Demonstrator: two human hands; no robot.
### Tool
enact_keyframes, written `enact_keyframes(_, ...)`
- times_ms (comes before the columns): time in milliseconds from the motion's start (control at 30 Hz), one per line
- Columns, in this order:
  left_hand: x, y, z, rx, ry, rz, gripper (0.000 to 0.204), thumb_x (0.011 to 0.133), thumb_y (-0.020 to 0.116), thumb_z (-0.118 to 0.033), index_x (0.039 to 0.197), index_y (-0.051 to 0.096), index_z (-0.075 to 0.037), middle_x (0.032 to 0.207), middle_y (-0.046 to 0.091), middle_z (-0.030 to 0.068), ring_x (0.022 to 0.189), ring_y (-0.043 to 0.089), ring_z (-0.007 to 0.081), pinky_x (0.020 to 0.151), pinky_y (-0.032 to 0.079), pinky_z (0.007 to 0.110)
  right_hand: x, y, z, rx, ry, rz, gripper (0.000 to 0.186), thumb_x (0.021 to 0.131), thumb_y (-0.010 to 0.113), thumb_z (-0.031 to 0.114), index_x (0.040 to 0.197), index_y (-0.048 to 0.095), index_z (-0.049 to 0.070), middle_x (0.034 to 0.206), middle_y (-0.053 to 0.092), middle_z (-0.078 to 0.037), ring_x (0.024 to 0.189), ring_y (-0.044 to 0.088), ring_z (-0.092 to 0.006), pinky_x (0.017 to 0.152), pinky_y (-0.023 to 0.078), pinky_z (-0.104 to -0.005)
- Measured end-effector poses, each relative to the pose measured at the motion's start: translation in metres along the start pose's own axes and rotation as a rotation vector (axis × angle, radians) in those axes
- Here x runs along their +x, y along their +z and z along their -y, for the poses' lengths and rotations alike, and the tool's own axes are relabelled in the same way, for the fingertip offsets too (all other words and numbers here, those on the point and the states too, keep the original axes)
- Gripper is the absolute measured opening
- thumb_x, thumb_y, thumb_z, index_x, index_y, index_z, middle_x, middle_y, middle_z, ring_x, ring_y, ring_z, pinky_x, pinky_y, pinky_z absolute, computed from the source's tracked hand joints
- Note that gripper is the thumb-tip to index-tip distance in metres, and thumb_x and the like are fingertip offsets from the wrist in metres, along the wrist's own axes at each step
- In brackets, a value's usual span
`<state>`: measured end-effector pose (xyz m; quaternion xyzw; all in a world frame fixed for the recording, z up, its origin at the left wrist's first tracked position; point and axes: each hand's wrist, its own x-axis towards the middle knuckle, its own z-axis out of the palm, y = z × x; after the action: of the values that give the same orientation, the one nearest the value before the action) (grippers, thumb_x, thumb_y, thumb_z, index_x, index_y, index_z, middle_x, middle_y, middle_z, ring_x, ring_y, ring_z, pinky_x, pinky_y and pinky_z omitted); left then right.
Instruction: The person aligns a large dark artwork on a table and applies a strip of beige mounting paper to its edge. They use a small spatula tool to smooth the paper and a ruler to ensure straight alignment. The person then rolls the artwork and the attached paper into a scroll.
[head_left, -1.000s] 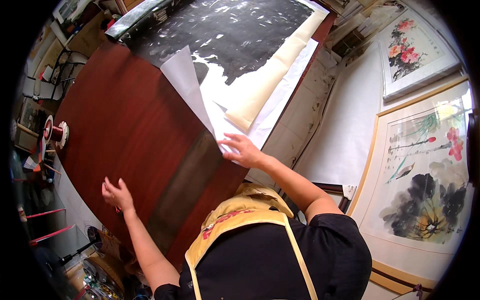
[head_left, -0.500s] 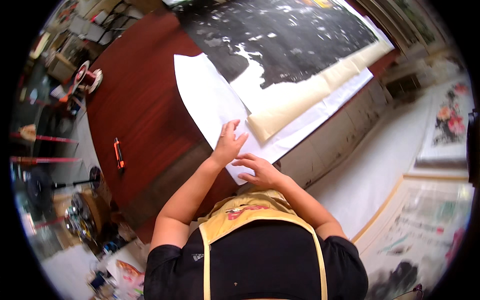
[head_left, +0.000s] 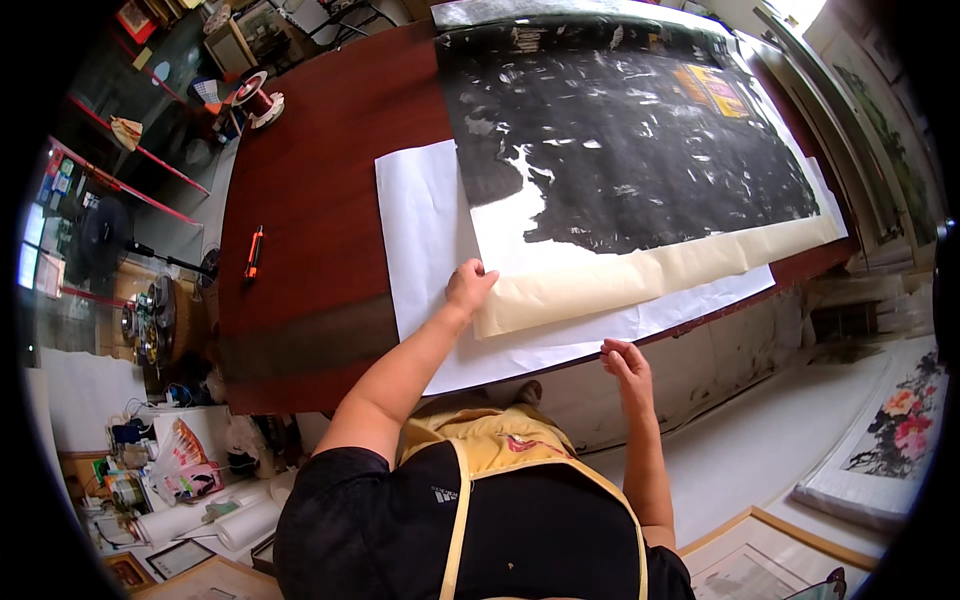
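Note:
A large sheet with a black, white-flecked print lies across the table, a cream paper strip along its near edge. White paper sticks out beneath them on the left and front. My left hand is closed at the strip's left end, fingers and thumb pinching the edge of the cream paper. Just off the table's front edge, my right hand hangs in the air, fingers curled together toward the thumb; nothing shows in it. It is apart from the papers.
An orange and black utility knife lies on the dark red table at left. Beyond it stands a reel at the table's far left edge. Flower paintings and a framed picture are at right.
My hands have moved apart: the left forward onto the cream strip's end, closing on it, the right away to the right, its fingers curling in. The view has shifted too.

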<state>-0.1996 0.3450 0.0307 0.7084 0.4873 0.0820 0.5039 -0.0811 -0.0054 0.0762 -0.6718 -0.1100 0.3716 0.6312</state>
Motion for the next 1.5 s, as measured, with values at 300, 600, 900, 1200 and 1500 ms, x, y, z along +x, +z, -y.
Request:
enact_keyframes(300,-0.003,-0.018,0.0,-0.309,-0.032,0.273,0.025,0.089,0.077,-0.022,0.082,0.062,-0.003,0.079,0.062,0.001,0.072,0.053,0.0125,0.064,0.046,0.034,0.053,0.038,-0.008,0.516,0.209,-0.026,0.055,0.105,0.063,0.029,0.148,0.042,0.001,0.126,0.065,-0.012,0.109,0.067,-0.0223,0.094,0.056,-0.0341)
enact_keyframes(600,-0.021,-0.041,-0.021,-0.443,-0.048,0.591,0.025,0.092,0.075,-0.024,0.102,0.066,-0.003,0.089,0.063,0.0002,0.083,0.054,0.0111,0.075,0.045,0.03,0.105,0.021,0.016,0.771,-0.13,-0.507,0.04,0.099,0.07,0.013,0.137,0.056,0.009,0.131,0.064,-0.007,0.12,0.062,-0.0225,0.101,0.053,-0.0395)
enact_keyframes(900,-0.028,-0.048,-0.012,-0.569,-0.091,0.596,0.02,0.092,0.073,-0.021,0.103,0.064,-0.006,0.087,0.06,-0.0006,0.079,0.051,0.0097,0.073,0.043,0.029,0.077,0.027,0.054,0.623,-0.187,-0.352,0.03,0.096,0.069,0.007,0.125,0.062,0.01,0.116,0.07,-0.003,0.108,0.068,-0.0181,0.094,0.056,-0.0336)
enact_keyframes(1200,-0.033,-0.026,-0.012,-0.921,-0.273,0.448,0.025,0.091,0.068,-0.007,0.112,0.055,-0.003,0.099,0.063,0.0053,0.095,0.064,0.019,0.088,0.054,0.034,0.11,-0.052,0.052,0.569,-0.118,-0.287,0.045,0.1,0.068,0.034,0.133,0.055,0.007,0.126,0.066,-0.003,0.109,0.063,-0.0143,0.087,0.05,-0.0297)
enact_keyframes(1500,-0.052,-0.023,-0.058,-0.928,-0.202,0.223,0.019,0.095,0.068,-0.009,0.111,0.057,-0.008,0.102,0.065,0.0038,0.097,0.063,0.017,0.093,0.051,0.034,0.246,-0.285,0.092,0.639,-0.365,-0.687,0.025,0.1,0.067,0.02,0.119,0.06,0.005,0.109,0.07,-0.007,0.101,0.068,-0.0185,0.089,0.056,-0.0342)
